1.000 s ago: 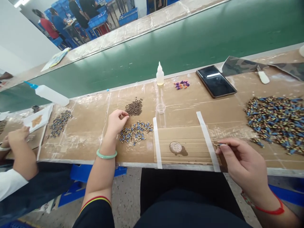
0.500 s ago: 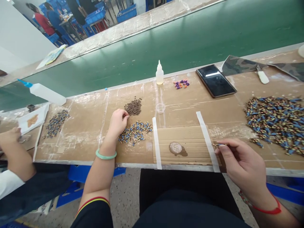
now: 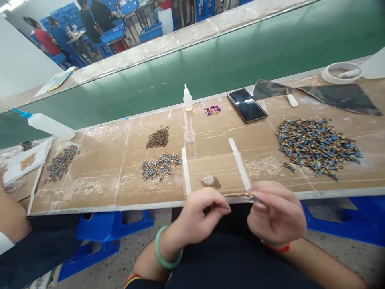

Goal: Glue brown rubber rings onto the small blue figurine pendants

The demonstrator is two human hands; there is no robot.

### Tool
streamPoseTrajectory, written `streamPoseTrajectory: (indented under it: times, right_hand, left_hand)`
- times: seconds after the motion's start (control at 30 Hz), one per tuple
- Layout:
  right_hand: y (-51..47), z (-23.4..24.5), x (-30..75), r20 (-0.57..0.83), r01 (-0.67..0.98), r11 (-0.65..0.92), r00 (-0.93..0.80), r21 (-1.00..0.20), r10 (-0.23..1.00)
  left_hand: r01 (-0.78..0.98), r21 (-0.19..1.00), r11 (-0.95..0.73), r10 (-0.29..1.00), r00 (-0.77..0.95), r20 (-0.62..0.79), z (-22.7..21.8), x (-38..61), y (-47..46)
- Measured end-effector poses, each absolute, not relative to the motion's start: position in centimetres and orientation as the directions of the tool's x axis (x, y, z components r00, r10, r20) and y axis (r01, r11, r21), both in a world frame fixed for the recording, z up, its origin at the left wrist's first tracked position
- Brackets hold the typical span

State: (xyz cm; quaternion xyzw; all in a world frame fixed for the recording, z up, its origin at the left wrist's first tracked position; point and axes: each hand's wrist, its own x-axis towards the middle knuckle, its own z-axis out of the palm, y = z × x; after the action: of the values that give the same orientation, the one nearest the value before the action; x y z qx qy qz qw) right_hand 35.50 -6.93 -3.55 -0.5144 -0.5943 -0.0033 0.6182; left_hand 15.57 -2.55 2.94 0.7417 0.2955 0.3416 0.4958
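My left hand (image 3: 202, 212), with a green bangle on the wrist, is closed in a pinch at the table's front edge; whatever is between its fingertips is too small to make out. Close to its right, my right hand (image 3: 276, 210) pinches a tiny painted figurine (image 3: 251, 196) between thumb and fingers. Just beyond the hands, a small round lid with clear glue (image 3: 207, 180) lies on a cardboard sheet (image 3: 224, 164) taped down on both sides. Left of that sheet is a pile of blue-and-yellow figurine pieces (image 3: 158, 166), and behind it a heap of small brown pieces (image 3: 158, 137).
A large pile of figurines (image 3: 319, 146) spreads on the right. Along the back stand a dropper bottle (image 3: 187, 98), purple-and-orange pieces (image 3: 212, 109), a phone (image 3: 247, 105) and a tape roll (image 3: 342, 73). At left lies a blue-tipped bottle (image 3: 49, 125), near a co-worker's arm (image 3: 13, 216).
My left hand has left the brown heap and come right and toward me. My right hand has moved left with the figurine, so both hands are now close together. The view has shifted right.
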Motion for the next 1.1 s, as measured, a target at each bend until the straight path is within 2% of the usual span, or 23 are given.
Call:
streamPoseTrajectory:
  times: [0.07, 0.13, 0.23, 0.33, 0.4, 0.5, 0.6, 0.73, 0.8, 0.87, 0.97, 1.1]
  right_hand:
    - [-6.6, -2.2, 34.3, 0.849, 0.650, 0.586, 0.187, -0.484, 0.494]
    - [-6.1, -0.8, 33.4, 0.889, 0.656, 0.634, 0.132, -0.410, 0.438]
    - [-5.5, 0.6, 32.9, 0.879, 0.638, 0.627, 0.181, -0.447, 0.442]
    - [-5.2, 0.8, 32.7, 0.841, 0.612, 0.589, 0.277, -0.528, 0.465]
    - [-5.2, 0.7, 32.7, 0.827, 0.598, 0.577, 0.329, -0.556, 0.456]
    - [-5.4, 0.8, 32.4, 0.802, 0.540, 0.592, 0.396, -0.598, 0.447]
    - [-5.7, 1.3, 31.8, 0.688, 0.339, 0.613, 0.501, -0.714, 0.524]
    - [-6.1, 1.6, 30.7, 0.388, -0.065, 0.514, 0.576, -0.856, 0.720]
    - [-6.0, 1.5, 30.3, 0.290, -0.164, 0.454, 0.574, -0.876, 0.766]
    - [-5.8, 1.4, 30.1, 0.214, -0.237, 0.405, 0.565, -0.883, 0.797]
    - [-5.4, 1.1, 30.1, 0.104, -0.348, 0.337, 0.545, -0.875, 0.832]
    - [-5.5, 0.9, 30.2, 0.002, -0.455, 0.278, 0.518, -0.846, 0.855]
  left_hand:
    - [0.041, 0.955, -0.294, 0.784, 0.582, 0.216, 2.2, 17.2, -3.4]
    - [-0.009, 0.974, -0.227, 0.804, 0.562, 0.193, 1.5, 18.1, -3.9]
    - [-0.128, 0.991, 0.050, 0.833, 0.553, 0.029, 0.7, 18.7, -4.4]
    - [-0.233, 0.920, 0.316, 0.816, 0.561, -0.138, 0.2, 19.0, -5.1]
    - [-0.248, 0.896, 0.369, 0.811, 0.557, -0.180, 0.1, 19.2, -5.5]
    - [-0.249, 0.899, 0.361, 0.813, 0.556, -0.173, 0.0, 19.4, -5.7]
    - [-0.247, 0.937, 0.248, 0.819, 0.570, -0.066, 0.2, 19.4, -5.3]
    - [-0.181, 0.969, -0.168, 0.830, 0.504, 0.238, 0.7, 19.1, -4.7]
    - [-0.115, 0.912, -0.394, 0.795, 0.455, 0.401, 0.9, 19.0, -4.5]
    - [-0.052, 0.834, -0.549, 0.740, 0.433, 0.514, 1.1, 18.8, -4.5]
    - [0.013, 0.738, -0.674, 0.661, 0.457, 0.596, 1.4, 18.6, -4.3]
    - [0.026, 0.653, -0.757, 0.575, 0.503, 0.646, 2.0, 18.5, -3.6]
